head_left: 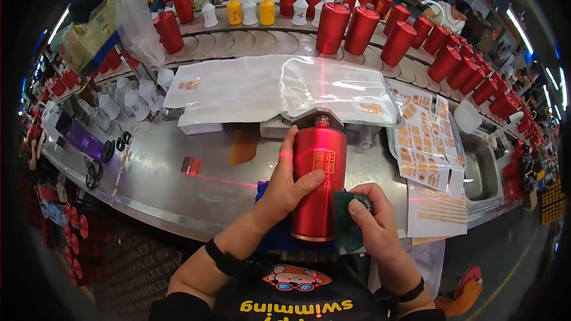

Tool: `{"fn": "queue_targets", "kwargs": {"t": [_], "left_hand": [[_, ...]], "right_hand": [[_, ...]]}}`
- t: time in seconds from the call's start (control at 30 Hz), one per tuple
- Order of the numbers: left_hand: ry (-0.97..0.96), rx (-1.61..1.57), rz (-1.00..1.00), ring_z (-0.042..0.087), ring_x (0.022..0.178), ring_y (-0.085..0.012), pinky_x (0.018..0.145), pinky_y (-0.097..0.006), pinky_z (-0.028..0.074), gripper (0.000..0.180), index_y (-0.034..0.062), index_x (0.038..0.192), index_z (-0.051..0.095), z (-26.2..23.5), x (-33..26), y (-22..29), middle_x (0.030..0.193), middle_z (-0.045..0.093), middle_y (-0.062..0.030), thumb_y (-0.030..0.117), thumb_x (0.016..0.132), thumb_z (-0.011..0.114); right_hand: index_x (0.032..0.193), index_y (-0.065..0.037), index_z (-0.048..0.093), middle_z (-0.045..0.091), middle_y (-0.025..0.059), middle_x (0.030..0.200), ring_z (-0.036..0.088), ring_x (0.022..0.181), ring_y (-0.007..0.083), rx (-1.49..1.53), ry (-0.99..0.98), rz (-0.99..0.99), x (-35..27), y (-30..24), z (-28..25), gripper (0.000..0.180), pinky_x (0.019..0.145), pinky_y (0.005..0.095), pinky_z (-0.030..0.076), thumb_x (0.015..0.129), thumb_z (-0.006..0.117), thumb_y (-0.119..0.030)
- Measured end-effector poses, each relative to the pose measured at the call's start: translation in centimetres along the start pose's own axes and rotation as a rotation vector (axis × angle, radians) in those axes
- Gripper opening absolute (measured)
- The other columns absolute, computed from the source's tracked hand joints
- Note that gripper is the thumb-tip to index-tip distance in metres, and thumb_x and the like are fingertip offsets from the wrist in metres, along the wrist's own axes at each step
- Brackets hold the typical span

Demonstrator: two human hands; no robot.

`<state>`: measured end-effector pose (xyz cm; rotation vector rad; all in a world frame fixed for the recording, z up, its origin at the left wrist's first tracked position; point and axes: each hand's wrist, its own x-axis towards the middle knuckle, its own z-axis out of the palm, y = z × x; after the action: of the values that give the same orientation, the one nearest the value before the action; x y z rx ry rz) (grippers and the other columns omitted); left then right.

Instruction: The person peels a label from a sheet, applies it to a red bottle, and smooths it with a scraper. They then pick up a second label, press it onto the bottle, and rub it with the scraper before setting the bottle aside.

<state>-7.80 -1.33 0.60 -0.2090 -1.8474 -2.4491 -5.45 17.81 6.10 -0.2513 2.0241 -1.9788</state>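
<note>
Near, the right hand (378,221) pinches a dark green scraper (348,229) between thumb and fingers, at the right side of a red bottle (311,211). The left hand (278,193) grips that bottle's left side, at the near middle edge of the metal table (160,172). Farther right lie sticker sheets (425,142); far off, a curved conveyor (238,43).

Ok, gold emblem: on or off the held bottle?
On: the gold emblem shows flat on the red bottle, which the left hand grips.
</note>
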Motion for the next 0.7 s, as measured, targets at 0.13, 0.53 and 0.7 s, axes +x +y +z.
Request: {"fn": "queue_targets", "kwargs": {"t": [0.13,0.53,0.7], "left_hand": [[-0.022,-0.007,-0.025,0.043,0.123,-0.0169,0.105,-0.032,0.035,0.092,0.0072,0.152,-0.001,-0.1,-0.2,-0.2,0.14,0.035,-0.0103,0.026,0.09,0.065],[0.044,0.053,0.007,0.044,0.125,-0.0234,0.105,-0.033,0.035,0.096,-0.003,0.149,0.003,-1.2,-0.2,0.1,0.139,0.039,-0.0199,0.03,0.087,0.068],[0.04,0.032,-0.003,0.044,0.125,-0.0236,0.105,-0.033,0.036,0.096,-0.0031,0.149,0.004,-1.7,0.2,0.3,0.139,0.039,-0.0202,0.031,0.087,0.068]], "right_hand": [[0.105,0.0,0.053,0.057,-0.0006,0.08,0.049,0.073,0.0041,-0.035,0.019,0.001,-0.4,0.5,0.8,0.017,0.065,0.0213,0.042,0.094,0.055,-0.013],[0.104,0.002,0.053,0.058,0.0025,0.079,0.051,0.073,0.0068,-0.139,0.105,-0.045,-0.1,0.7,2.9,0.019,0.065,0.0242,0.044,0.094,0.054,-0.014],[0.105,0.002,0.052,0.058,0.0036,0.079,0.052,0.072,0.0085,-0.158,0.108,-0.061,0.3,0.6,3.3,0.019,0.066,0.0251,0.045,0.094,0.054,-0.014]]}}
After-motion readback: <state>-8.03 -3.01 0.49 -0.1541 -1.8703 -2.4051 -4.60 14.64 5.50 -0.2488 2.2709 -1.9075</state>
